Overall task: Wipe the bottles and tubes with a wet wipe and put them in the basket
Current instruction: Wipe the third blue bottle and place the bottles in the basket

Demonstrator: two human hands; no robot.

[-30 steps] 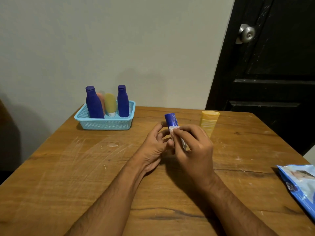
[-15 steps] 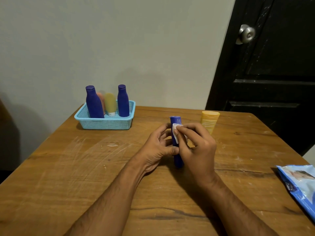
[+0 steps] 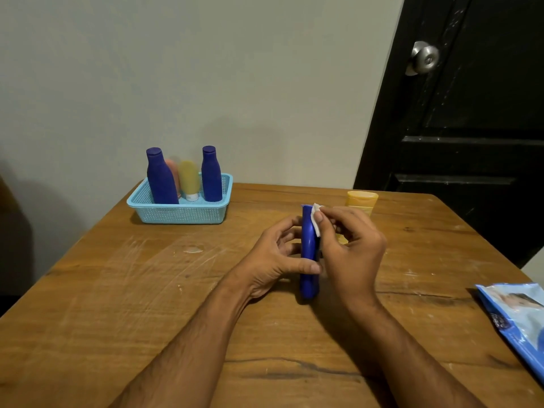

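Note:
A blue tube stands upright on the wooden table, cap end down. My left hand grips its lower half, thumb across the front. My right hand pinches a small white wet wipe against the tube's flat upper end. A yellow tube stands just behind my right hand, partly hidden. The light blue basket at the back left holds two blue bottles, a peach tube and a yellow tube.
A blue pack of wet wipes lies at the table's right edge. A black door with a metal knob stands behind the table on the right. A grey wall runs behind the basket.
The blue tube has gone from tilted in my hands to upright on the table. My right hand has slid the wipe up toward the tube's top end.

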